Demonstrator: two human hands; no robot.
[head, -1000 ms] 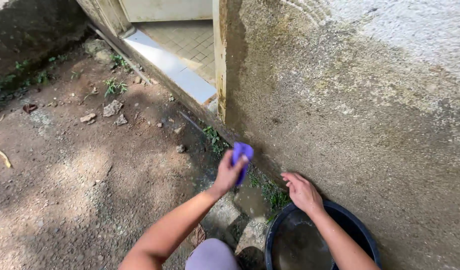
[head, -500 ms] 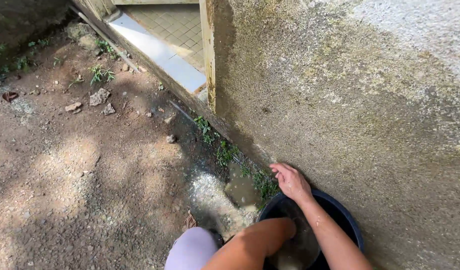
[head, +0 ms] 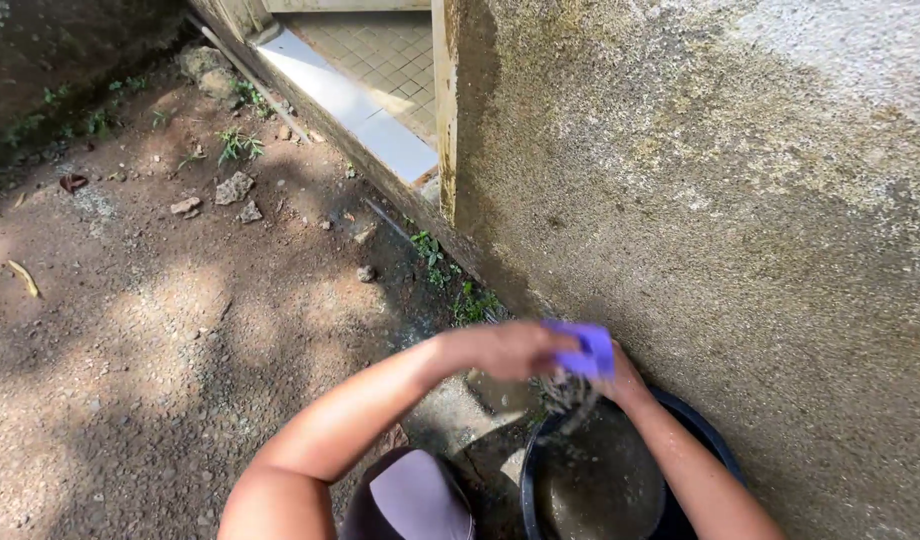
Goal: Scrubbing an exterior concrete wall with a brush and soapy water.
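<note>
My left hand [head: 505, 350] grips a small purple object [head: 586, 349] just above the near rim of a black bucket [head: 713, 446]. Dirty water drips from the object into the murky water in the bucket. My right hand [head: 628, 386] is right behind and under the purple object, at the bucket's rim and partly hidden by it. I cannot make out whether it touches the object or the rim. The bucket stands on the ground against a rough, stained concrete wall [head: 700, 180].
Bare dirt ground [head: 160, 330] with small stones [head: 234, 187] and weeds [head: 450, 280] spreads to the left. A tiled doorway with a pale sill [head: 350, 100] and a wooden frame post [head: 444, 110] lies ahead. My knee in pale cloth [head: 420, 497] is at the bottom.
One second ago my left hand held the purple object up at the wall. It then dipped into the bucket, and now lifts the dripping object out. The view has shifted forward.
</note>
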